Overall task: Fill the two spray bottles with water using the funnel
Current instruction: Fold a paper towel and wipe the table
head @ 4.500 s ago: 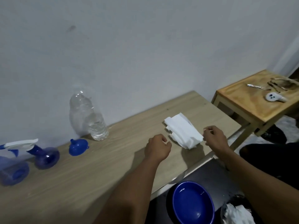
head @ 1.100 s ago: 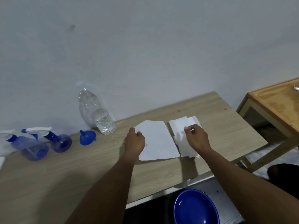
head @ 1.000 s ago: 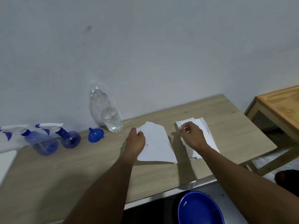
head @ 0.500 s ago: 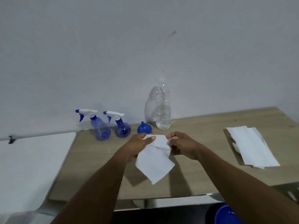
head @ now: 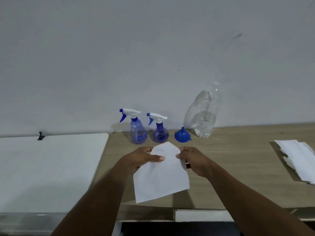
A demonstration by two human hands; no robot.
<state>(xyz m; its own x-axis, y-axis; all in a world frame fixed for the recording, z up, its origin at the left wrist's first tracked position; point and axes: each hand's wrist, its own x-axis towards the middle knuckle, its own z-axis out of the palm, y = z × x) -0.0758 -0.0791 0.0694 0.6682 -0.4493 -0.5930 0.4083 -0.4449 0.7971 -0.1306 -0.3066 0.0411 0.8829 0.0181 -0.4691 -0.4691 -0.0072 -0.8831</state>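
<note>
The head view looks down on a wooden tabletop (head: 238, 159) set against a pale wall (head: 153, 48). Over its middle, both hands hold one white paper sheet (head: 162, 178) between them. The left hand (head: 143, 159) pinches the sheet's upper left edge, thumb laid across the front and fingers curled behind, so its grip is closed on the paper. The right hand (head: 196, 160) takes the upper right edge the same way, its grip also closed on the sheet. The sheet hangs tilted toward the near edge; whether it touches the wood I cannot tell.

Behind the hands the task's things stand in a row by the wall. The tall spray bottle (head: 137, 132), pale blue, is upright at the left end. Just beside it stands the round spray bottle (head: 160, 132), a darker blue. Both wear white trigger heads with nozzles pointing left. The blue funnel (head: 182, 136) sits mouth down, spout up, right of the round one. Next comes the clear water bottle (head: 205, 123), upright, with water in its lower part.

At the far right lies a paper stack (head: 300, 159) – white sheets, partly cut off by the frame. A white surface (head: 47, 167) adjoins the tabletop on the left, with a small black object (head: 40, 135) at its far edge
</note>
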